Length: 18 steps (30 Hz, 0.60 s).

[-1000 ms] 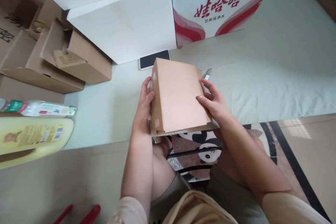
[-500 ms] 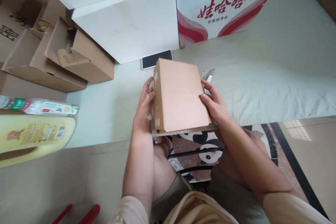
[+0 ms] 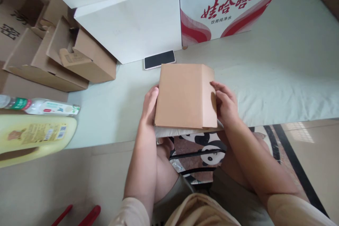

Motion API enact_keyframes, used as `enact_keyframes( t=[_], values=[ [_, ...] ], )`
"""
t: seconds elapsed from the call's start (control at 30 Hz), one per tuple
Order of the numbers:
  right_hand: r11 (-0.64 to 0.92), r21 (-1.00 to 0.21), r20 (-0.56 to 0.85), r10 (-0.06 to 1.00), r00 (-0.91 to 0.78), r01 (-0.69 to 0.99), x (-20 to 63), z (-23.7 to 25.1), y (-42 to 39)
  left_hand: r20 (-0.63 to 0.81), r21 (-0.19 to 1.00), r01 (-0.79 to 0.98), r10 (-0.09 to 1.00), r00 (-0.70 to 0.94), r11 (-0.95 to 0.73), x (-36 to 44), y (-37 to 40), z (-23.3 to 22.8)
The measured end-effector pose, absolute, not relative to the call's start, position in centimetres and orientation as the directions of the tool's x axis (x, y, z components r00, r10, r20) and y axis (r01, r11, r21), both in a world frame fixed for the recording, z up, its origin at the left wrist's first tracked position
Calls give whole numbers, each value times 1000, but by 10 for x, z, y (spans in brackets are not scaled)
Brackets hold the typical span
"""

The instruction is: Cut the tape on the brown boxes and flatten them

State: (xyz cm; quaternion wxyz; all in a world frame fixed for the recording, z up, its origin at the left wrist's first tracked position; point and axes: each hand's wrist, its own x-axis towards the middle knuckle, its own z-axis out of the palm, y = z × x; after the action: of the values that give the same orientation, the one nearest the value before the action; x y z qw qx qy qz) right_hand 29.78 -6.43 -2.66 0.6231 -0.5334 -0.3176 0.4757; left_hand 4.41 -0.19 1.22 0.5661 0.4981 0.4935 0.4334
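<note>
A pale green cloth-covered table [image 3: 278, 70] is carrying everything. A large plain white cardboard box [image 3: 127, 21] is standing along its far edge, with a white carton printed in red [image 3: 225, 7] just beside it. Opened brown cardboard boxes [image 3: 53, 60] are lying toward the far left corner. A plain brown rectangular cardboard box [image 3: 185, 95] is sitting at the near edge, gripped between both hands. The left hand [image 3: 149, 104] is pressing flat against its left side, fingers together. The right hand [image 3: 226, 104] is clasping its right side, fingers slightly curled and close together. A black-screened phone [image 3: 159, 59] is lying just beyond the box.
</note>
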Motion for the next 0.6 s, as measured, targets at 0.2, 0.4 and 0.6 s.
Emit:
enact_keyframes(
  t=[0.2,0.4,0.6],
  values=[
    [31,-998,17,964,266,-51,301,-27,-72,-184,981,-14,943,276,196,43,-1,10],
    [0,-989,34,973,228,148,301,-26,-71,-335,942,118,913,232,315,37,0,15],
    [52,-979,98,968,232,196,297,-31,-69,-377,924,132,909,178,358,37,-4,20]
  ],
)
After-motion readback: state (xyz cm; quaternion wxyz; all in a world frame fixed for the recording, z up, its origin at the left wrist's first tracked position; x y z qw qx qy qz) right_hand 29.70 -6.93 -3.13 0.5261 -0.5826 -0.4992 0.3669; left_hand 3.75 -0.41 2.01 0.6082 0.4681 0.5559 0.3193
